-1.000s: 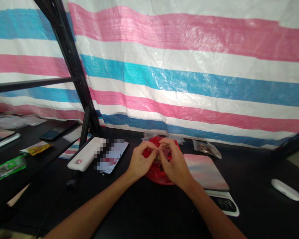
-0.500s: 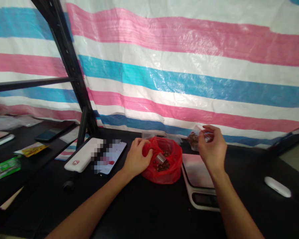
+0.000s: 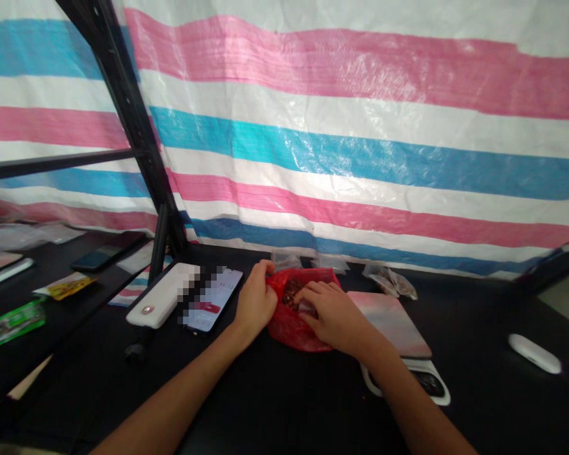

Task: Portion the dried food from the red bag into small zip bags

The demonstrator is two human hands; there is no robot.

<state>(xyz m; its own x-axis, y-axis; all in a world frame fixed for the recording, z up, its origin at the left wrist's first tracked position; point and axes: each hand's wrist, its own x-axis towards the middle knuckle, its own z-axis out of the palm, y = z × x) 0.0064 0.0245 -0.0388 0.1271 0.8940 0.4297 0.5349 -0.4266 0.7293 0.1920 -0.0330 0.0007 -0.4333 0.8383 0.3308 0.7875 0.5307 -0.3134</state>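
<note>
A red plastic bag (image 3: 290, 328) with small brown pieces inside sits open on the black table (image 3: 284, 404). My left hand (image 3: 256, 302) pinches the bag's left rim. My right hand (image 3: 332, 316) reaches into the bag's mouth with fingers curled over the contents; what they grip is hidden. A small clear packet (image 3: 389, 280) filled with brown pieces lies on the table behind a small white scale (image 3: 398, 328) with a reflective top, just right of the bag.
A phone (image 3: 214, 298) and a white power bank (image 3: 163, 294) lie left of the bag. Empty clear packets (image 3: 308, 260) rest by the striped tarp wall (image 3: 360, 139). A black rack post (image 3: 137, 133) stands at the left, a white oblong object (image 3: 534, 352) at the right.
My right hand set the filled clear packet down behind the scale, then came back left and down into the red bag. My left hand stayed on the bag's rim.
</note>
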